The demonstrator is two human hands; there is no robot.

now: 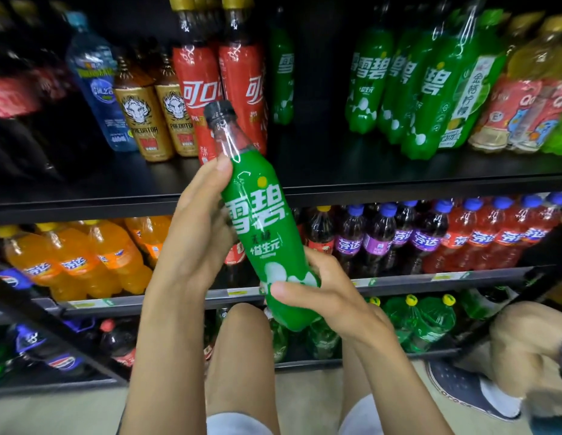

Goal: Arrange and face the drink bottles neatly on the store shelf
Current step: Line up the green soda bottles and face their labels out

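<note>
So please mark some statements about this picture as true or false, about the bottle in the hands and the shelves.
1. The left hand and the right hand both hold the green bottle. True.
2. Its cap is yellow. False: it is black.
3. The right hand grips the neck. False: it grips the base.
4. Orange bottles are on the middle shelf, at the left. True.
</note>
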